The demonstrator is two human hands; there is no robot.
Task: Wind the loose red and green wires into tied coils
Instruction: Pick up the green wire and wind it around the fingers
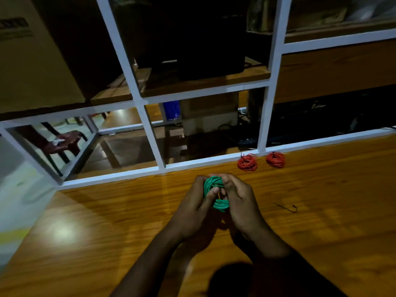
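Head view: the green coil [215, 195] sits just below the centre of the frame, held between both hands above the worktop [107, 221]. The left hand [192, 207] grips its left side, thumb pressed on the strands; the right hand [240, 202] curls round its right side, fingertips at the top. Its ring runs from upper left to lower right, equally near both hands. Likely the tying step. Two red coils [247, 162] [275, 159] lie apart toward the upper right; a thin dark tie [287, 207] lies right of the hands.
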